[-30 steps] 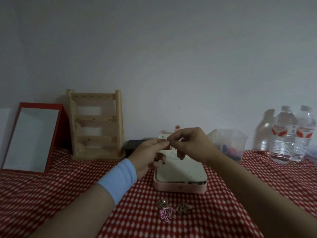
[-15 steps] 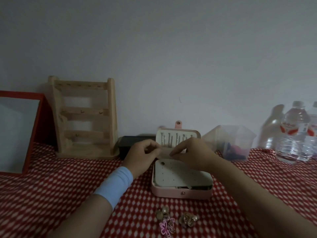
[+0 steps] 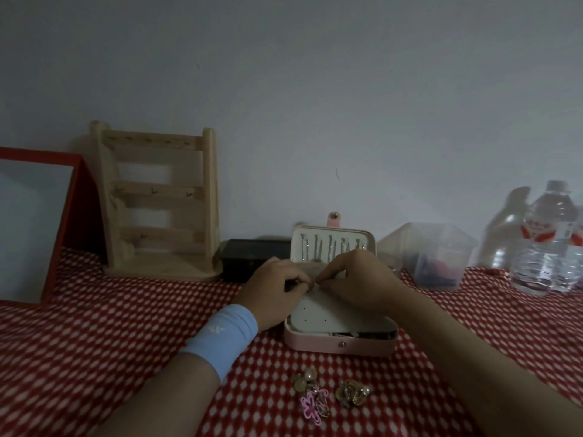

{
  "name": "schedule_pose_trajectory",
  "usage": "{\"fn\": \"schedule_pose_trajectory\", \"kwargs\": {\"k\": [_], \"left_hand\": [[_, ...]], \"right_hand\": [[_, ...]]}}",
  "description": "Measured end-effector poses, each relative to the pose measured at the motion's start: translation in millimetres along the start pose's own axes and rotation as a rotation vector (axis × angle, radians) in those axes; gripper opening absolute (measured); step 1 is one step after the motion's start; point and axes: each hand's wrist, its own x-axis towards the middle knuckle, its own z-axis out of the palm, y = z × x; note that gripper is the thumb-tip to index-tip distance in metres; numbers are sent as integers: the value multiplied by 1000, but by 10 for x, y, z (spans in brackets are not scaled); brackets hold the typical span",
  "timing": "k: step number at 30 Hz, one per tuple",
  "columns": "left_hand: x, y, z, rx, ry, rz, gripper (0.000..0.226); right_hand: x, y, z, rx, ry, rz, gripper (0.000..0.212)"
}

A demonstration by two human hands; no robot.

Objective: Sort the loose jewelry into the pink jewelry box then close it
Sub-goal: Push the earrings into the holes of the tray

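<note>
Fingers (image 3: 298, 279) curled narrow, contents impossible to tell, left hand (image 3: 274, 294) and right hand (image 3: 358, 279) should work gently at twelve o'clock of the pink jewelry box (image 3: 340, 346).

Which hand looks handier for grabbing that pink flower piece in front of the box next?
Probably the left hand: it sits at the pink jewelry box's left edge, and the pink flower piece lies toward that side. The right hand is over the box's middle.

You've got a red-framed mirror (image 3: 34, 228) at far left, a wooden rack (image 3: 157, 200) beside it, a black box (image 3: 252, 257) mid-frame, a clear plastic container (image 3: 432, 253) and water bottles (image 3: 549, 241) at right, all on the red checked surface (image 3: 110, 329).
</note>
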Motion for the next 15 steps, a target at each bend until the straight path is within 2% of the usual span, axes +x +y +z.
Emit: {"fn": "schedule_pose_trajectory", "kwargs": {"k": [5, 11, 15], "left_hand": [[-2, -9, 18, 20, -16, 16, 14], [-8, -20, 31, 16, -12, 9, 14], [-3, -14, 33, 12, -4, 11, 13]], "right_hand": [[14, 49, -9, -5, -33, 7, 12], [24, 19, 4, -132, -22, -63, 15], [12, 40, 31, -47, 4, -41, 12]]}}
